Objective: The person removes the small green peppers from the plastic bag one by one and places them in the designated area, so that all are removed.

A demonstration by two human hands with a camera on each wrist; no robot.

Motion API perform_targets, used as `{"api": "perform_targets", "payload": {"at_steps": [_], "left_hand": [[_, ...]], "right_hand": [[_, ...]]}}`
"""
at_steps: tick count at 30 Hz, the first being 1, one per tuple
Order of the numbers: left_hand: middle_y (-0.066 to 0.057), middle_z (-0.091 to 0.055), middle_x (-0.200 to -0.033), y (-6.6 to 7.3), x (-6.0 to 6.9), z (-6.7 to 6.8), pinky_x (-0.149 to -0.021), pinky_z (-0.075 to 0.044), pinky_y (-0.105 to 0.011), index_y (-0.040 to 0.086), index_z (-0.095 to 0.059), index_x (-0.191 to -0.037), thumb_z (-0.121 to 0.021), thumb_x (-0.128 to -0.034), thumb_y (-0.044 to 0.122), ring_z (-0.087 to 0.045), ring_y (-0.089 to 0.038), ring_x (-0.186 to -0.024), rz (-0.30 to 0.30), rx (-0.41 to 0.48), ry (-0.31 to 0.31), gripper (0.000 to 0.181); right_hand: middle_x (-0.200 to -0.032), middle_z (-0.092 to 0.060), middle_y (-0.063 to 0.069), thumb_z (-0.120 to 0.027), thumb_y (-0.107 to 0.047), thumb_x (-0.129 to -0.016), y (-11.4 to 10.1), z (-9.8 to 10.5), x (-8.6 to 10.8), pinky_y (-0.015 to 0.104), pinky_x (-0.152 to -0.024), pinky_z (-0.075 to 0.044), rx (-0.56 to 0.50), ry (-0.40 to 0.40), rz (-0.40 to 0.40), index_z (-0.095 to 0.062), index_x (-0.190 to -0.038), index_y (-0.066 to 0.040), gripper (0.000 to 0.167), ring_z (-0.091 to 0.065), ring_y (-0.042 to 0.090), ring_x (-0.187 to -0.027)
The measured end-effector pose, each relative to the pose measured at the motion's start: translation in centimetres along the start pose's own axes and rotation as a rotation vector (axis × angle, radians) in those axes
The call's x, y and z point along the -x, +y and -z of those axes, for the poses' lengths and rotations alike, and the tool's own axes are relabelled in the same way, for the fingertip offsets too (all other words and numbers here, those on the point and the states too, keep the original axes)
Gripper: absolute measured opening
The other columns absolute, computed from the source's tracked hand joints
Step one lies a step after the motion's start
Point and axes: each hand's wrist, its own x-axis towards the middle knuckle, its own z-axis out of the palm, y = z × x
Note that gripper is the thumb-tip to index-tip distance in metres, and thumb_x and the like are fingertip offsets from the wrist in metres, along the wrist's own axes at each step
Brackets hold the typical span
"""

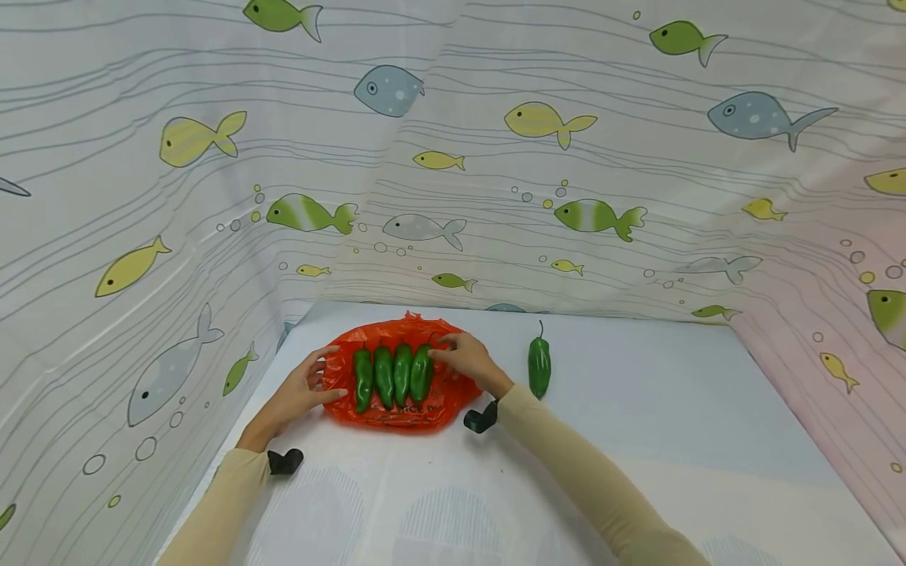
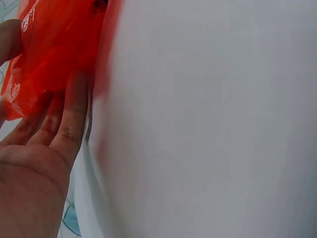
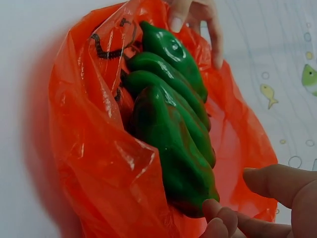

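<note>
Several green chili peppers [image 1: 384,376] lie side by side, stems away from me, on a red plastic bag [image 1: 340,409]. The left hand [image 1: 299,391] is at the bag's left edge, fingers spread; in the left wrist view its fingers [image 2: 74,106] touch the red plastic. Over the bag's right side is the right hand [image 1: 467,360], with fingertips at the rightmost pepper [image 1: 421,373]. In the right wrist view, fingertips [image 3: 213,207] touch one end of that pepper, while the thumb [image 3: 272,181] stands apart from it. Part of the pepper is hidden by the bag's fold there.
Another green pepper [image 1: 539,366] lies alone on the white table [image 1: 637,393], right of the bag. Fish-printed sheets [image 1: 495,173] rise behind the table and along both sides. Dark wrist-worn pieces [image 1: 285,461] sit at both wrists.
</note>
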Motion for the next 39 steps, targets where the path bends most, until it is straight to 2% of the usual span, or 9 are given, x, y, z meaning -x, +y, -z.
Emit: {"api": "perform_targets", "payload": {"at_steps": [5,8,18,24,30,32,34,39], "left_hand": [[-0.023,-0.043,-0.148,-0.2,-0.2,0.0,-0.096,-0.052,-0.028,0.016,-0.031,-0.158,-0.082,-0.0893,0.014,-0.05,-0.044,-0.13,-0.023,0.022,-0.009,0.086],[-0.024,-0.044,-0.147,-0.3,-0.2,0.0,-0.092,-0.052,-0.022,0.015,-0.031,-0.158,-0.082,-0.0892,0.012,-0.051,-0.044,-0.129,-0.035,0.035,-0.013,0.086],[-0.024,-0.043,-0.148,0.0,-0.3,0.0,-0.094,-0.052,-0.024,0.016,-0.031,-0.158,-0.081,-0.0893,0.011,-0.05,-0.045,-0.131,-0.03,0.037,-0.016,0.085],[-0.023,-0.044,-0.148,0.0,-0.2,0.1,-0.096,-0.053,-0.03,0.017,-0.032,-0.158,-0.082,-0.0895,0.014,-0.05,-0.044,-0.131,-0.013,0.027,-0.016,0.084],[-0.023,-0.044,-0.149,0.2,-0.2,0.0,-0.098,-0.053,-0.03,0.016,-0.031,-0.158,-0.081,-0.0899,0.015,-0.049,-0.044,-0.133,-0.014,0.023,-0.019,0.084],[-0.023,-0.043,-0.149,0.2,-0.2,0.0,-0.098,-0.052,-0.03,0.017,-0.031,-0.158,-0.081,-0.0901,0.015,-0.048,-0.044,-0.133,-0.011,0.019,-0.018,0.084],[-0.023,-0.043,-0.149,0.1,-0.2,-0.1,-0.097,-0.052,-0.03,0.017,-0.031,-0.158,-0.081,-0.0902,0.015,-0.048,-0.044,-0.133,-0.01,0.017,-0.016,0.084],[-0.023,-0.043,-0.148,0.1,-0.2,-0.2,-0.096,-0.051,-0.027,0.016,-0.031,-0.158,-0.081,-0.09,0.014,-0.049,-0.044,-0.132,-0.01,0.01,-0.011,0.084]], "right_hand": [[-0.098,-0.07,0.02,-0.072,-0.033,-0.097,0.0,-0.3,-0.3,0.029,-0.059,-0.055,0.027,0.002,-0.01,-0.061,-0.139,-0.001,0.054,-0.062,0.025,-0.065],[-0.098,-0.072,0.016,-0.073,-0.033,-0.097,0.1,-0.4,-0.6,0.028,-0.059,-0.055,0.04,-0.006,-0.02,-0.059,-0.141,0.0,0.056,-0.063,0.024,-0.066],[-0.087,-0.072,0.01,-0.072,-0.038,-0.097,0.4,-1.3,-1.7,0.025,-0.053,-0.049,0.083,-0.025,-0.041,-0.057,-0.143,0.0,0.061,-0.06,0.018,-0.062],[-0.083,-0.067,0.008,-0.074,-0.039,-0.096,0.6,-1.8,-2.1,0.026,-0.055,-0.05,0.093,-0.029,-0.055,-0.067,-0.125,-0.002,0.047,-0.059,0.018,-0.063],[-0.089,-0.064,0.007,-0.08,-0.041,-0.09,0.6,-2.0,-2.2,0.028,-0.059,-0.05,0.104,-0.03,-0.079,-0.064,-0.12,-0.002,0.051,-0.059,0.019,-0.068],[-0.091,-0.063,0.007,-0.081,-0.041,-0.089,0.4,-2.1,-2.2,0.029,-0.06,-0.05,0.111,-0.031,-0.083,-0.063,-0.114,-0.004,0.048,-0.058,0.019,-0.07],[-0.089,-0.061,0.006,-0.081,-0.04,-0.089,0.2,-2.2,-2.0,0.029,-0.06,-0.049,0.118,-0.031,-0.079,-0.062,-0.106,-0.006,0.043,-0.057,0.019,-0.07],[-0.083,-0.058,0.003,-0.081,-0.037,-0.09,0.0,-2.4,-1.7,0.027,-0.055,-0.047,0.087,-0.031,-0.071,-0.062,-0.101,-0.006,0.039,-0.055,0.017,-0.064]]}}
